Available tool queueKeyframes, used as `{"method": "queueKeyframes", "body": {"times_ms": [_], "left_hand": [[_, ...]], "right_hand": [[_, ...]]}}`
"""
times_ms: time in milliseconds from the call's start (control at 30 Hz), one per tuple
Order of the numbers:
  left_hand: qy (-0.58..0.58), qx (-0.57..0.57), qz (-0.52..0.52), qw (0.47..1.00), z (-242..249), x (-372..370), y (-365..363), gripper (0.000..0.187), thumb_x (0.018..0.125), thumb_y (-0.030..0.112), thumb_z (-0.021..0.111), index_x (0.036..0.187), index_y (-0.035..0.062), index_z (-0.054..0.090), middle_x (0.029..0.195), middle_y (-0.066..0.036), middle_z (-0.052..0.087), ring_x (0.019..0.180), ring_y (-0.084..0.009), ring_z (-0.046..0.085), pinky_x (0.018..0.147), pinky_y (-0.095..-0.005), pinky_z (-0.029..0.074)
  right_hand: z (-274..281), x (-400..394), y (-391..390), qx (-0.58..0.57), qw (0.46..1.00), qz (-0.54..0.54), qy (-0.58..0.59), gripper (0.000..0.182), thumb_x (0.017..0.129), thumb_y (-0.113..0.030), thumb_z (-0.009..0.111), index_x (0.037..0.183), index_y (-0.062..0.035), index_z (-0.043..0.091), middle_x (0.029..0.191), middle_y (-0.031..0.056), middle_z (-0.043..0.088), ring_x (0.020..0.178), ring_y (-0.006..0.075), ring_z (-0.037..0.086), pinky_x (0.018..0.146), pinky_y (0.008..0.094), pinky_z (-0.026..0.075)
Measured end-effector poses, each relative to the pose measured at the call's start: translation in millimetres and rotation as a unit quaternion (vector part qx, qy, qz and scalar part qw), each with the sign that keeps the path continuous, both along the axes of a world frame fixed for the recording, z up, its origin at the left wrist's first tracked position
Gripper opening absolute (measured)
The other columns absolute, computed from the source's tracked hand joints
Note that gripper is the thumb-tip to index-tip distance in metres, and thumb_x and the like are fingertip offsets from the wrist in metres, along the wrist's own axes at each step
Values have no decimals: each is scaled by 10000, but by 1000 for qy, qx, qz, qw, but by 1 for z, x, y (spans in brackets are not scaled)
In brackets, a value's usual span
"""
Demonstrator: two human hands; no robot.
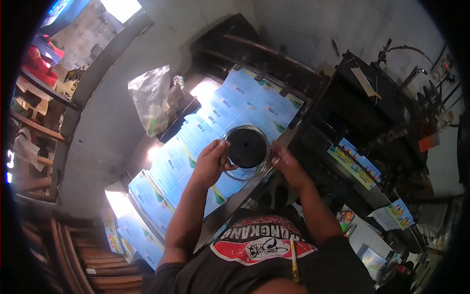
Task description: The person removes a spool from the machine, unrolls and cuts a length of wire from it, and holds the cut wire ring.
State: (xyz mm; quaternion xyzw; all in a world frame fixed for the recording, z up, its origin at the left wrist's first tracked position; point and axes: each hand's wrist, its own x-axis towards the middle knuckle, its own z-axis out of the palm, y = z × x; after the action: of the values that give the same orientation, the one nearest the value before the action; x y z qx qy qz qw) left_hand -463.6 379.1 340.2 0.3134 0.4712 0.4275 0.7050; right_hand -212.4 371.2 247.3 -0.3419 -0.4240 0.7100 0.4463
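Note:
A round black disc (248, 147) with small holes near its middle is held up in front of my chest, above the printed sheets. Loops of thin, shiny strand (256, 172) form a loose coil around and below it. My left hand (211, 160) pinches the disc's left edge between thumb and fingers. On the other side, my right hand (285, 160) has its fingers closed on the coil's right side. Beneath both hands lie overlapping stacks of light-blue printed sheets (196, 132) on a slanting table.
A clear plastic bag (151, 100) stands at the sheets' far left edge. Dark machinery (360, 98) rises on the right, with colourful printed cards (352, 166) on it. Wooden slats (103, 259) are at lower left. A yellow pen (294, 264) hangs on my shirt.

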Motion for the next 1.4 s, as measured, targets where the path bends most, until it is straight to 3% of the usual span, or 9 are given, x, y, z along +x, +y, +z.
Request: {"method": "queueKeyframes", "body": {"times_ms": [100,300,433,633,700,1033,1133,1233,1400], "left_hand": [[13,-18,20,1000,15,6,14,218,981,236,453,1030,39,532,592,18,388,489,-100,444,637,-319,507],[-10,-63,-15,998,23,24,54,189,941,204,514,969,29,578,599,34,376,465,-85,349,522,-286,388],[6,-80,-59,995,27,40,68,187,937,194,519,956,18,581,590,19,383,467,-104,360,495,-291,368],[55,-54,-83,994,20,43,55,195,974,180,455,1020,22,559,624,33,386,473,-79,353,449,-238,329],[31,-71,-87,993,19,41,52,196,975,183,454,1022,24,559,625,32,386,476,-78,351,451,-233,324],[-8,-71,-110,991,4,38,36,196,972,212,456,1004,53,566,605,32,373,501,-90,356,480,-271,335],[-16,-78,-109,991,4,40,35,194,971,208,458,1002,53,570,608,34,379,502,-91,357,481,-270,337],[-24,-66,-95,993,7,40,40,191,970,203,460,1000,52,573,611,31,384,502,-90,357,481,-265,333],[-14,-68,-80,994,17,39,47,197,973,205,463,1017,48,574,620,41,373,497,-74,356,457,-236,318]], "right_hand": [[4,-2,8,-112,992,-52,-21,514,933,-181,514,1399,-60,332,1176,76,546,1033,175,562,881,353,475],[-12,-8,19,-160,983,-57,62,309,932,-140,444,1224,-62,513,1051,70,612,906,189,617,776,377,525],[-22,-4,20,-134,987,-84,32,295,921,-140,443,1197,-71,522,1052,71,612,916,187,616,767,376,527],[-7,12,18,-156,969,-60,180,293,885,-146,519,1167,-67,513,974,42,630,852,163,621,732,323,504],[-1,8,16,-113,986,-113,-41,275,894,-152,556,1158,-80,527,968,33,609,857,156,607,739,338,515],[4,11,24,-129,988,-82,-20,238,839,-99,646,1057,-56,560,841,-1,576,691,97,547,603,232,441],[5,9,30,-95,986,-121,-60,205,839,-109,649,1022,-56,574,811,-13,558,639,83,510,576,225,415],[7,10,40,-13,982,-106,-157,190,858,-120,634,1018,-36,574,877,27,593,778,124,559,665,260,458],[35,8,52,4,968,-114,-222,175,909,-190,568,1006,-44,579,741,4,531,651,92,476,581,252,394]]}}
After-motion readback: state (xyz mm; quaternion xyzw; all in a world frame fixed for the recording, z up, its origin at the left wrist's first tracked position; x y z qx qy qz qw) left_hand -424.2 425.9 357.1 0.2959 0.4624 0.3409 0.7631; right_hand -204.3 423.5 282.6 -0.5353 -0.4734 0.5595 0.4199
